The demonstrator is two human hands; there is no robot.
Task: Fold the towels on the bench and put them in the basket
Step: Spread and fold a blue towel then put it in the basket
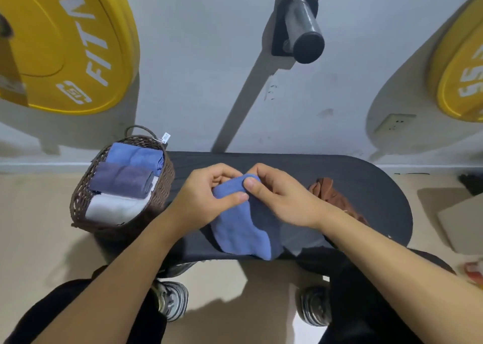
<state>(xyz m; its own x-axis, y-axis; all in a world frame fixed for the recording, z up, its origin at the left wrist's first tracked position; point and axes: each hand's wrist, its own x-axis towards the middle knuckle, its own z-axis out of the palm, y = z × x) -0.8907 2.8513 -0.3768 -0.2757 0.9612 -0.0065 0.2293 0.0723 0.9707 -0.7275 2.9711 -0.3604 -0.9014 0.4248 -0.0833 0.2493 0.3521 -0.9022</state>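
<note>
A blue towel (241, 228) lies on the dark bench (366, 184), its far end lifted. My left hand (206, 197) and my right hand (279, 197) both pinch that raised end between thumb and fingers, close together over the bench's middle. A crumpled brown towel (332, 194) lies on the bench just right of my right hand. At the bench's left end stands a brown wicker basket (83, 186) holding three folded towels: blue at the back, purple-grey in the middle, white at the front.
Yellow weight plates (68, 43) hang on the wall at upper left and upper right, with a barbell peg (303, 22) between them. My shoes (170, 299) stand on the beige floor under the bench's near edge. A flat grey object (462, 223) lies at right.
</note>
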